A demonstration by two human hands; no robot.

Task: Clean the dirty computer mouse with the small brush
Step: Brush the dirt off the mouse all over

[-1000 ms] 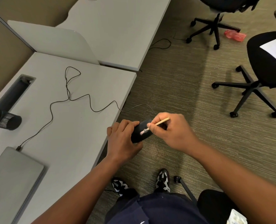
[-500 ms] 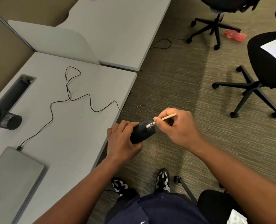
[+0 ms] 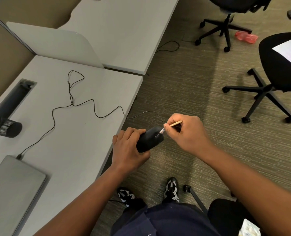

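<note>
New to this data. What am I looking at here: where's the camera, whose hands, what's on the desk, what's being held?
There is no robot here. One wide-angle camera sits on a person's head and looks forward and down, so the arms coming in from the bottom are that person's own.

The left hand grips a black computer mouse, held out past the desk edge, above the carpet. The right hand pinches a small brush with a wooden handle; its pale bristle tip touches the front end of the mouse.

On the desk lie a closed grey laptop and the thin black cable, which runs from beside the laptop across the desk towards the mouse. A black mesh cup stands at the left edge. Office chairs stand on the carpet to the right.
</note>
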